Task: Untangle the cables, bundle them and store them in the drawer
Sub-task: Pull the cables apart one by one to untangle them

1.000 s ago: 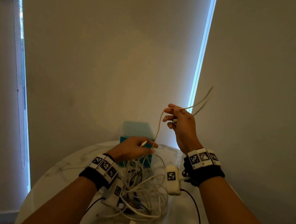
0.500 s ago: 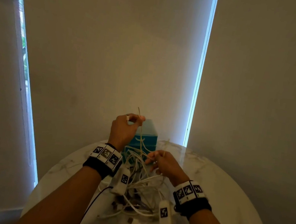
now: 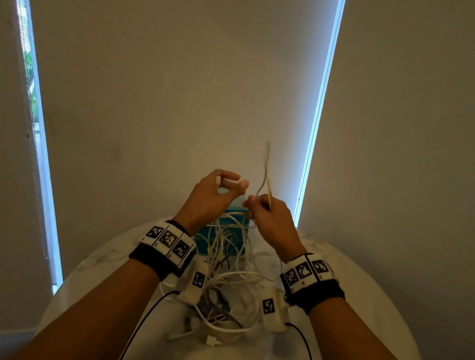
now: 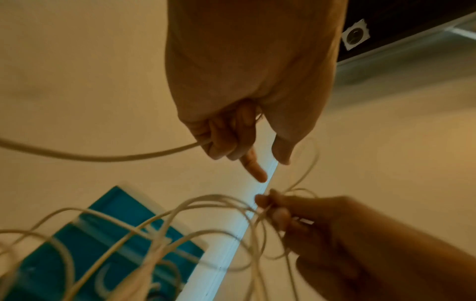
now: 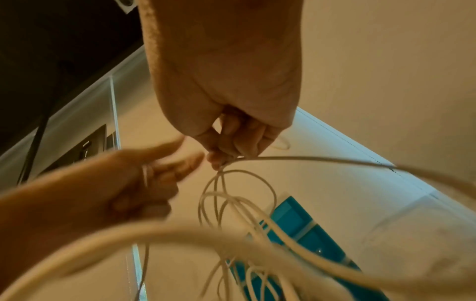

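progress: early, by my reading; the cables (image 3: 227, 290) lie as one tangled white heap on the table (image 3: 376, 326), and i see no finished bundle anywhere
left to do: i judge nearly everything remains: freeing each cable, coiling it, and putting it in the drawer
drawer: a small teal drawer unit (image 3: 232, 229) stands at the far side of the table, just behind the heap and partly hidden by strands; i cannot tell whether a drawer is open
left hand: my left hand (image 3: 210, 200) is raised above the heap, back of the hand toward the head camera; the lower fingers (image 4: 226, 140) are curled round one cable, the forefinger points out, and a white plug end shows at the thumb
right hand: my right hand (image 3: 270, 221) is raised just beside the left, nearly touching it; its fingertips (image 5: 239, 142) pinch several thin strands together, with a short loop standing up above the knuckles
strands: from both hands the cables hang down in loose loops to the heap
step in hand: i judge i am teasing a single cable out of the knot
unclear: motion blur hides which strand belongs to which cable
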{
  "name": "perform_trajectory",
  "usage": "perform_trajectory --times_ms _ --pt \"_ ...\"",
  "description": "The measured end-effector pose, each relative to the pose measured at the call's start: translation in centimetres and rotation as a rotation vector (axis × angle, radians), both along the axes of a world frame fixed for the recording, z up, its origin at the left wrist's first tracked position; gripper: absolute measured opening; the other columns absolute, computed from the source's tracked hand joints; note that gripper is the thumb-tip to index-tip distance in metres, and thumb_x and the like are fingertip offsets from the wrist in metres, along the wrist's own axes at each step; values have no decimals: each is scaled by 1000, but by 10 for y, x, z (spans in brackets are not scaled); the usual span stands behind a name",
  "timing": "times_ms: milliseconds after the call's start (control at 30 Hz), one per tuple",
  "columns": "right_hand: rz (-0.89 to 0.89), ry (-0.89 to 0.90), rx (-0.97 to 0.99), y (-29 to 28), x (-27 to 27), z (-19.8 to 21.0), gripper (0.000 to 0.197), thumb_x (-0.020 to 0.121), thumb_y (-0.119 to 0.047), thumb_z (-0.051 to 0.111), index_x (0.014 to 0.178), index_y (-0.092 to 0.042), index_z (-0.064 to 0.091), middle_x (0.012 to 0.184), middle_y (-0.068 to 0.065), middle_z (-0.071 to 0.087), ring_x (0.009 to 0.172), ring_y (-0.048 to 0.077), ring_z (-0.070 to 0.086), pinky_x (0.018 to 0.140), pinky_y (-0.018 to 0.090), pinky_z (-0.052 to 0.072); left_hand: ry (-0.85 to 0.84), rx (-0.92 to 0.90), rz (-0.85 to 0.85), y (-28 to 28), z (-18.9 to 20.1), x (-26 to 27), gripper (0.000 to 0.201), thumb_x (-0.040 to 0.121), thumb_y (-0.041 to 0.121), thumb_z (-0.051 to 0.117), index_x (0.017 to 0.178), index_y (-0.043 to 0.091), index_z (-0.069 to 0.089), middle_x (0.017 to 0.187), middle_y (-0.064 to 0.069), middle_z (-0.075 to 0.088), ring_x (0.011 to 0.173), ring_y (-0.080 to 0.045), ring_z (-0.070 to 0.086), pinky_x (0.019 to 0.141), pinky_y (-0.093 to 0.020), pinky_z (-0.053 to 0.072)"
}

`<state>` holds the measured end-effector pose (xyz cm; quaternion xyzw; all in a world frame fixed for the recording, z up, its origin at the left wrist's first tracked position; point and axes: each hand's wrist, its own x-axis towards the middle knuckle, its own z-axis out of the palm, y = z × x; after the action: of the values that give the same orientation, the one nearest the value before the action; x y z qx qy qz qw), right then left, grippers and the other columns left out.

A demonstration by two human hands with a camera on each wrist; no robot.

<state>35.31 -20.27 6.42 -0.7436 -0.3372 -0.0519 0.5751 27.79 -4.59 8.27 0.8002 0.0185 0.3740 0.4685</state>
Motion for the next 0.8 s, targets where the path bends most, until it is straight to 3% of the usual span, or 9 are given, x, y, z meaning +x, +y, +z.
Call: perform_trajectory --times_ms 100,133,200,267,333,467,533,667,800 --pt "41 -12 13 -2 1 12 38 109 -28 54 82 -15 78 99 -7 80 104 7 71 84 22 51 227 117 7 17 -24 2 35 89 59 73 106 28 77 99 7 80 98 -10 75 93 -44 61" --pt "25 -14 42 -3 1 16 39 109 -24 52 82 -13 77 104 -9 79 109 7 68 85 20 47 270 182 9 21 -30 1 36 87 61 70 98 29 80 94 9 80 95 -10 75 93 -46 60" --pt "-39 14 141 -6 6 23 41 108 -21 49 81 -9 77 112 -13 76 113 5 65 91 24 44 294 226 17 24 -39 -2 22 91 51 73 92 31 82 92 12 81 92 -6 74 93 -44 60" --pt "-35 70 149 -9 11 28 40 108 -20 48 83 -10 78 116 -12 75 101 4 64 88 29 45 340 233 -8 24 -43 -5 7 92 38 79 97 34 81 93 10 80 91 -6 74 93 -41 61" --pt "2 86 94 -11 12 32 39 108 -19 47 85 -14 79 117 -8 77 75 4 58 70 26 43 443 280 -53 22 -47 -7 15 91 36 81 106 35 81 96 7 79 94 -9 73 95 -40 59" --pt "-22 141 340 -15 15 45 32 110 -21 48 103 -14 77 96 -9 80 49 4 43 49 19 37 511 354 -128 21 -54 -6 27 91 42 82 118 38 80 99 10 82 102 -4 73 100 -35 57" --pt "22 191 399 -14 14 48 30 114 -24 46 115 -13 74 93 -5 77 45 3 42 43 17 34 500 380 -155 18 -53 -6 29 90 46 83 118 39 80 98 14 82 102 0 72 99 -30 56" --pt "99 231 441 -10 8 45 30 115 -23 45 123 -11 71 97 0 76 45 4 41 43 17 31 447 347 -165 8 -48 -4 29 91 57 77 113 39 82 105 16 81 99 2 71 95 -29 56" --pt "191 293 477 -13 4 34 29 115 -27 44 127 -13 67 103 2 76 51 8 45 47 22 32 384 300 -60 4 -47 2 19 96 47 73 96 34 87 95 16 82 91 0 74 92 -34 60"
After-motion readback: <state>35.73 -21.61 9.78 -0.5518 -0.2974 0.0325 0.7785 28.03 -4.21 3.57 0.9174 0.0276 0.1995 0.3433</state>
